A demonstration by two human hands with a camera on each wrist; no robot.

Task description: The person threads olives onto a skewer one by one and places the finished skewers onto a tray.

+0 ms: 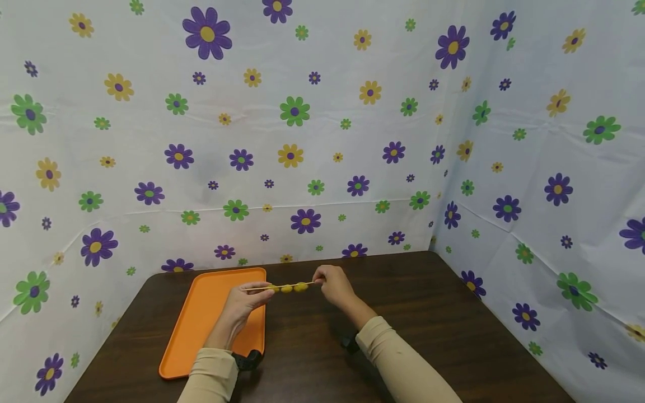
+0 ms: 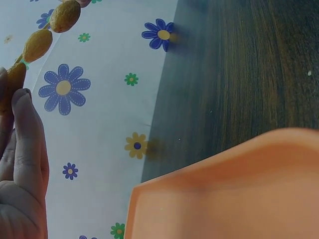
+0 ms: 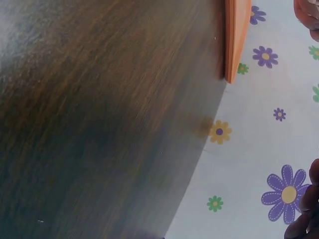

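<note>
A thin wooden skewer (image 1: pixel 309 283) stretches nearly level between my two hands, above the table. Three oval, yellow-brown fruits that look like dates (image 1: pixel 300 287) are threaded along it. My left hand (image 1: pixel 241 305) pinches the skewer around the leftmost fruit; the left wrist view shows thumb and fingers on that fruit, with the middle fruit (image 2: pixel 38 46) and the far fruit (image 2: pixel 65 16) beyond. My right hand (image 1: pixel 335 286) pinches the skewer's right end between thumb and fingers. Only its fingertips (image 3: pixel 298 228) show at the right wrist view's edge.
An orange tray (image 1: pixel 199 319) lies on the left of the dark wooden table (image 1: pixel 428 330), partly beneath my left forearm. Behind the table and along its right side hangs a white cloth (image 1: pixel 332 129) printed with flowers. Dark wrist bands sit at both sleeves.
</note>
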